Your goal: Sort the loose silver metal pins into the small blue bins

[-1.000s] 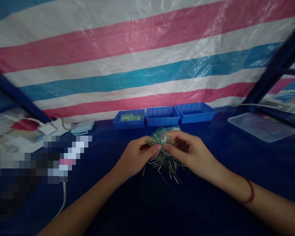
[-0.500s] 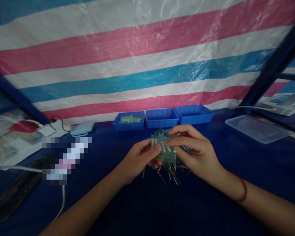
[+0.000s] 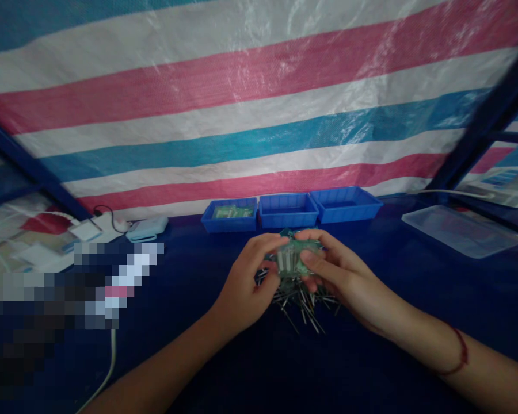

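A small clear, green-tinted plastic bag (image 3: 288, 260) with pale strip-like pieces inside is held up at the middle of the table. My right hand (image 3: 343, 270) grips its right side, thumb across the front and fingers behind. At the bag's left edge is my left hand (image 3: 248, 282), curved, with thumb and index finger apart; the fingertips are close to the bag or touch it lightly. Below and behind the hands lies a heap of thin metal sticks (image 3: 304, 307), partly hidden by the bag and fingers.
Three blue bins stand along the back: a left bin (image 3: 207, 221) with similar green-tinted bags, a middle bin (image 3: 287, 217) and a right bin (image 3: 347, 208). A clear plastic lid (image 3: 461, 231) lies at right. A light-blue case (image 3: 147, 229), chargers and a white cable (image 3: 113, 359) are at left.
The bag's hold has passed from my left hand to my right, whose thumb now presses its front. My left fingers have loosened and moved to the left edge. The view has shifted slightly.
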Available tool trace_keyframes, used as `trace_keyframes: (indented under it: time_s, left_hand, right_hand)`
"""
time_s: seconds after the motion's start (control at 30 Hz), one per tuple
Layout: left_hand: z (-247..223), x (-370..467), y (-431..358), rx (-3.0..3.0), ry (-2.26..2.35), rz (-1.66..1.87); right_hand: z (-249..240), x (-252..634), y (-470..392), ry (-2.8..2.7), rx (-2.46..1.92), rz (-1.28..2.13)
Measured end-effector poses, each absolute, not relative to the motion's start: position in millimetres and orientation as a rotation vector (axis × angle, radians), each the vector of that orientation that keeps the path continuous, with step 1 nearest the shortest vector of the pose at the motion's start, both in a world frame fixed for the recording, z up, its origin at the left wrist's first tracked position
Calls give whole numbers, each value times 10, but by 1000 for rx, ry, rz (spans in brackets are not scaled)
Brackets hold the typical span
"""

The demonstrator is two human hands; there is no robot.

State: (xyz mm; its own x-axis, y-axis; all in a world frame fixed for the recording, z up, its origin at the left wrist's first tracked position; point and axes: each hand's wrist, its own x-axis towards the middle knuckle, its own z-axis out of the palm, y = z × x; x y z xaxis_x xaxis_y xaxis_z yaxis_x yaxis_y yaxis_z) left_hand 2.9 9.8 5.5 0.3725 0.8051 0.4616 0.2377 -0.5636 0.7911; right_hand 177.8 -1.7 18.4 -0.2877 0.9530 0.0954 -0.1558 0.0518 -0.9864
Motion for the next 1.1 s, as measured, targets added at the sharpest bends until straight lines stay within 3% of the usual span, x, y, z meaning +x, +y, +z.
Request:
trace_keyframes:
  time_s: [0.13,0.33,0.5,0.7,0.93,1.1]
  left_hand:
    - [42,78,85,1669,921,997]
    - [159,87,200,1757,1062,990]
    - [330,-196,911,1891,1476,1197]
    - [305,-430,1570,2150,1774,953]
    - [291,-340,1453,2501,1955,750]
    - [283,-126,1164,2687,1764,611]
  right_hand:
    - [165,1799,12,-1442,-859,1238]
    - [125,1768,-11,-1508,-874,1116]
    - [124,1782,23,-1482,-959,1090]
    - [145,1768,7,-1475,-956,1117]
    - [188,1898,155,-1414,-934,1026]
    - [194,2029,317,-1316,-986,919]
